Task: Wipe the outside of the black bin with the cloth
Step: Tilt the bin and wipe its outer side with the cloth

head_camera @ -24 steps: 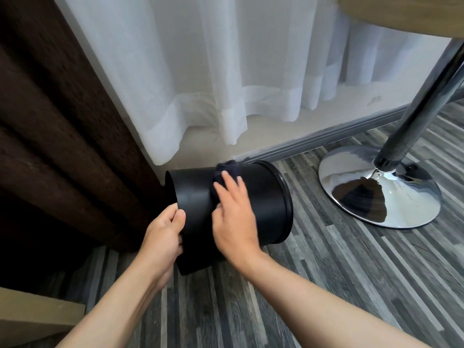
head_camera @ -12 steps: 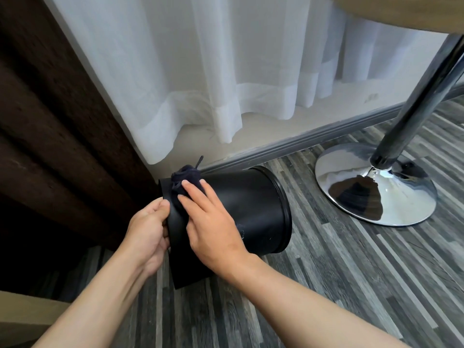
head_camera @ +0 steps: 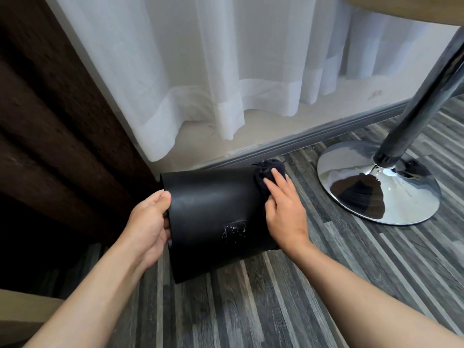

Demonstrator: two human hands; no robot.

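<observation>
On floor (head_camera: 326,272): left hand (head_camera: 148,222) gripping bin (head_camera: 213,209) | right hand (head_camera: 283,209) pressing cloth (head_camera: 266,172) flat-fingered onto it | specks (head_camera: 233,228) remaining; wiping seemingly unfinished

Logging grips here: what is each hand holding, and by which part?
Left hand grips the black bin by its left end; right hand presses the dark cloth flat against the bin's right end.

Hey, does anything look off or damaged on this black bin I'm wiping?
Yes. A patch of whitish specks sits low on the side of the black bin, left of the cloth that the right hand presses at the right end. Whether they are stain or scuff, I cannot tell.
</observation>
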